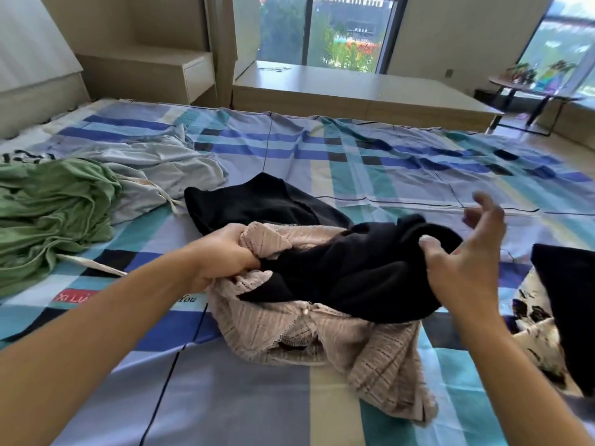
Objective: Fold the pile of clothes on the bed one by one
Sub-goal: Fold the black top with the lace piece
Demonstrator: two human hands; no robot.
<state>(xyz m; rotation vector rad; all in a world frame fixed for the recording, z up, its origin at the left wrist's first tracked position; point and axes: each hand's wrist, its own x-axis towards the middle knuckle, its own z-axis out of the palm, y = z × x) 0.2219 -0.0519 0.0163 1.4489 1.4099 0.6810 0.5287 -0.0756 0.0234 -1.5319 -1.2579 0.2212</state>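
Left hand (225, 252) grips pink knit (370, 349); right hand (467, 262) splayed — three black garments (354, 272).

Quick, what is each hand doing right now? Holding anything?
Left hand: closed, grips the beige knit top.
Right hand: open, fingers spread, thumb resting on the black garment.

Daylight comes through a tall dark-framed window (325, 30) in the far beige wall (460, 33), with green trees beyond it. Below it runs a long, low pale wooden bench (354, 88). To its left stands a pale wooden bedside cabinet (193, 72). At the right, a round dark-legged side table (518, 88) stands before a second window (560, 40) on pale flooring (573, 146).
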